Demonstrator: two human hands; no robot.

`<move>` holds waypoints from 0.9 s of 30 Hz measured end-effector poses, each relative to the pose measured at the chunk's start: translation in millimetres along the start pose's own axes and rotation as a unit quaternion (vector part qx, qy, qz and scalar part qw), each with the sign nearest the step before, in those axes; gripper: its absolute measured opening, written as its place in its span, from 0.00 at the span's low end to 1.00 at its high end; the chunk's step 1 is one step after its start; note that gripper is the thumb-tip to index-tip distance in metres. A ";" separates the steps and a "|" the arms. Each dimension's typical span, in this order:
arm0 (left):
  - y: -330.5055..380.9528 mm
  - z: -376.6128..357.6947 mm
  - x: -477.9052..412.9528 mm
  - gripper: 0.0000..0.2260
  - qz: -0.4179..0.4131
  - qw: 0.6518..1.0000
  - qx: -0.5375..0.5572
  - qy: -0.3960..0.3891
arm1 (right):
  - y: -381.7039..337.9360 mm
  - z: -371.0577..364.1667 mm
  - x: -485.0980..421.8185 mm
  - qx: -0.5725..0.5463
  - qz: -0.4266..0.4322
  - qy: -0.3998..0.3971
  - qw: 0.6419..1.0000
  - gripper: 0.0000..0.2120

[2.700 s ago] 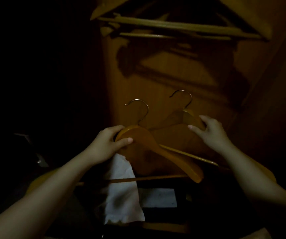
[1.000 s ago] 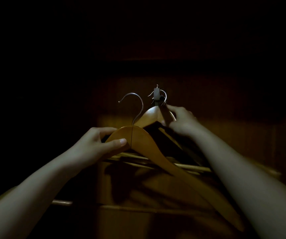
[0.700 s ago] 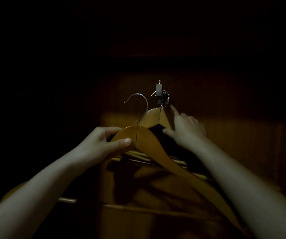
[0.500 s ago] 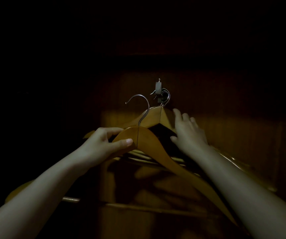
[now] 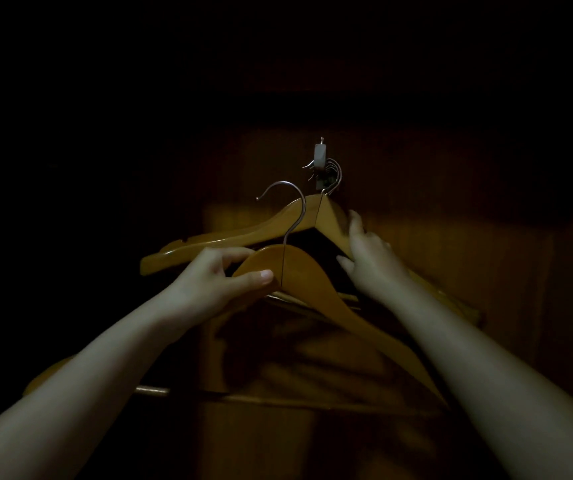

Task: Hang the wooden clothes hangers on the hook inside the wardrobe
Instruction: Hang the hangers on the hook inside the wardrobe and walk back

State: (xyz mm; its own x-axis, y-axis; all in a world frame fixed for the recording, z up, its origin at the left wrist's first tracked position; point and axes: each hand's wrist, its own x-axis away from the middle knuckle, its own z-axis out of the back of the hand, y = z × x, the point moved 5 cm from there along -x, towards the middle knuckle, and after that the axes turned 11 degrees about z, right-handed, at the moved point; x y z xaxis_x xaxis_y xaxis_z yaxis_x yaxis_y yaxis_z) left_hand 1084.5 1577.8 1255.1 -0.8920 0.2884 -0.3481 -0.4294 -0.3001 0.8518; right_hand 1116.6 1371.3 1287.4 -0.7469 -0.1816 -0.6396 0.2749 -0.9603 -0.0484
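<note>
The left hand [image 5: 209, 282] pinches a wooden hanger [image 5: 312, 289] at its neck, just below the wardrobe hook [image 5: 320, 164]. The right hand [image 5: 368, 258], fingers [image 5: 356, 221] straight, steadies a hung hanger [image 5: 261, 233]. The hook looks crowded, so forcing another on could knock one off.

Dim wooden wardrobe [image 5: 451, 258] interior; hook [image 5: 319, 161] carrying hangers [image 5: 243, 233].

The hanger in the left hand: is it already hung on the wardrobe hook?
No: the left hand holds the hanger, its metal hook free, left of the wardrobe hook.
</note>
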 end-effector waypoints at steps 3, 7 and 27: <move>1.9 6.0 3.4 0.15 -0.008 1.000 -0.008 -0.002 | 4.9 3.7 13.0 -0.043 0.000 -0.058 0.997 0.31; 4.9 11.3 7.6 0.14 -0.021 1.000 -0.001 -0.015 | -2.8 19.2 32.2 -0.057 0.030 0.049 0.997 0.28; 57.3 20.2 35.8 0.10 -0.148 0.985 -0.015 -0.088 | -123.5 71.7 115.1 0.093 0.139 0.141 0.976 0.49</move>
State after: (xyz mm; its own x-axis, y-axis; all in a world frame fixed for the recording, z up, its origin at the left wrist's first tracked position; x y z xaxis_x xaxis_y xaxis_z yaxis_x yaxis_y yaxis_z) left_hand 1030.8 1589.3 1299.3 -0.6902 0.5197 -0.5035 -0.6728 -0.2046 0.7110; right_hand 953.4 1453.8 1274.8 -0.4553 -0.3998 -0.7955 0.3081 -0.9090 0.2806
